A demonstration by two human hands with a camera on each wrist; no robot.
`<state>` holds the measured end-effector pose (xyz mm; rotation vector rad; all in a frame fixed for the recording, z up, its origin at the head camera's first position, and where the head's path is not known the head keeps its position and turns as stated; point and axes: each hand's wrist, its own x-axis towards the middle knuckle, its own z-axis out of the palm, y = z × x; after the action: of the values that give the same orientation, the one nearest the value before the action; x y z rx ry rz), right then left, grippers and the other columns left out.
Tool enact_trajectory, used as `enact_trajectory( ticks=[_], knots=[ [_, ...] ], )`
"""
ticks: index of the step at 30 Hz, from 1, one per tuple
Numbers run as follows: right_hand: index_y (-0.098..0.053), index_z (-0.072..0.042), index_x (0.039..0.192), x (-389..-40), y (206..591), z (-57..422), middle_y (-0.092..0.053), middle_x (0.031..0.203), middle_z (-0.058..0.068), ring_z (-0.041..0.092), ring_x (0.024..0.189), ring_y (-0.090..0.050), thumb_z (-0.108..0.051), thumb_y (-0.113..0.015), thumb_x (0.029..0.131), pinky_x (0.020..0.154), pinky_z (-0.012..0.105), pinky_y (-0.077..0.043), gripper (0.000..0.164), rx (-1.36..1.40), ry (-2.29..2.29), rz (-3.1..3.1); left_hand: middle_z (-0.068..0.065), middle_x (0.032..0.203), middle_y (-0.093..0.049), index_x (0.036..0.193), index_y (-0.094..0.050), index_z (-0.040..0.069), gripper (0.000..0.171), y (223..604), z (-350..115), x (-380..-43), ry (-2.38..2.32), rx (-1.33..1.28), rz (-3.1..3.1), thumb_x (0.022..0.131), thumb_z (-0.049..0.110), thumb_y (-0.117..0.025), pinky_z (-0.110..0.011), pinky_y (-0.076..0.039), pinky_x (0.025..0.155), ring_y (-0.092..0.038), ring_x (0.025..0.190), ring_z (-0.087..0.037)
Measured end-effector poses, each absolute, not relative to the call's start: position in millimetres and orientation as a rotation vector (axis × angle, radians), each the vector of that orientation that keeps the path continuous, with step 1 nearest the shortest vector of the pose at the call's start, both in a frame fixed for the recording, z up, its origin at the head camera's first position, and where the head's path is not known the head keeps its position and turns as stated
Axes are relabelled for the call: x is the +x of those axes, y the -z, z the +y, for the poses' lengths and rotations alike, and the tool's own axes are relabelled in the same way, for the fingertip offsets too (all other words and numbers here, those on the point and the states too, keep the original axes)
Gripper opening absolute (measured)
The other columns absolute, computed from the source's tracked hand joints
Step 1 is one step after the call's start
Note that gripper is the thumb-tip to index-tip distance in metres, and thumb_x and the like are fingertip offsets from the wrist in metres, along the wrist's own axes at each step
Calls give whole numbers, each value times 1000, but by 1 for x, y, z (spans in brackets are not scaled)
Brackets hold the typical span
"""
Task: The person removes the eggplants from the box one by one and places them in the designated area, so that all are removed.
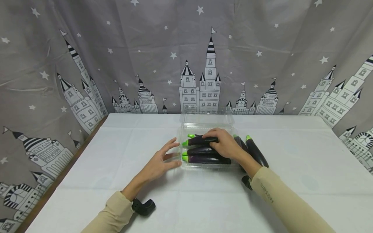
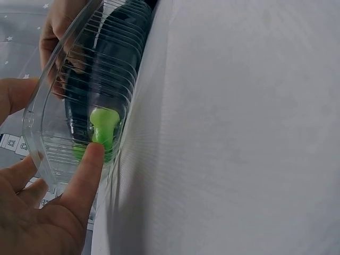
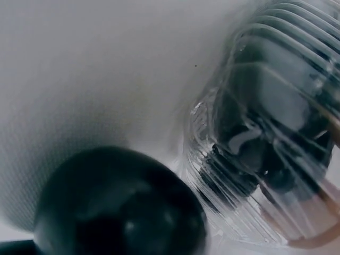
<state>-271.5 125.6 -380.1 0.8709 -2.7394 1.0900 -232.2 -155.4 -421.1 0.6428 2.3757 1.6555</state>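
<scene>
A clear plastic clamshell box (image 1: 209,166) holds several dark purple eggplants with bright green stem ends, lying side by side and pointing left. My right hand (image 1: 225,144) reaches in from the right and grips one eggplant (image 1: 200,140), its fingers curled over the body. At the box's left end is my left hand (image 1: 158,163), fingers spread and fairly straight, with fingertips right at the clear wall. In the left wrist view, a fingertip (image 2: 94,154) presses near a green stem end (image 2: 104,125) seen through the ribbed plastic.
The box's raised lid (image 1: 207,120) stands at the back. Right of the box, another eggplant (image 1: 256,151) lies on the white tablecloth (image 1: 306,145), with one more partly behind my right forearm. A large dark rounded eggplant end (image 3: 122,207) fills the right wrist view's lower left. A grey castle-print curtain (image 1: 157,38) hangs behind.
</scene>
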Motion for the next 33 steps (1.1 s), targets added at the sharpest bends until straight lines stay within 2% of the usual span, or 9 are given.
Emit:
enact_trajectory(
  ticks=[21,28,33],
  knots=[
    [-70,-5,120,-266,374,131,-57,127,16,36,122,-51,4,-62,91,103,54,-41,31,869,-1163,-2725,-4,164,-14,149,-38,3,69,421,-155,-232,-1660,635,2384,90,17,-72,-52,-44,102,-43,133,-43],
    [-69,-8,123,-260,370,139,-56,123,13,32,113,-54,-5,-66,92,94,53,-46,32,841,-1248,-2722,-5,164,-14,149,-38,3,70,421,-155,-232,-1658,628,2377,90,17,-72,-52,-44,102,-43,133,-43],
    [-67,-12,127,-256,369,142,-56,118,9,28,108,-55,-9,-65,92,94,52,-45,35,811,-1283,-2735,-6,164,-14,149,-38,2,69,421,-155,-231,-1664,635,2380,90,16,-71,-53,-42,103,-44,132,-43]
  ],
)
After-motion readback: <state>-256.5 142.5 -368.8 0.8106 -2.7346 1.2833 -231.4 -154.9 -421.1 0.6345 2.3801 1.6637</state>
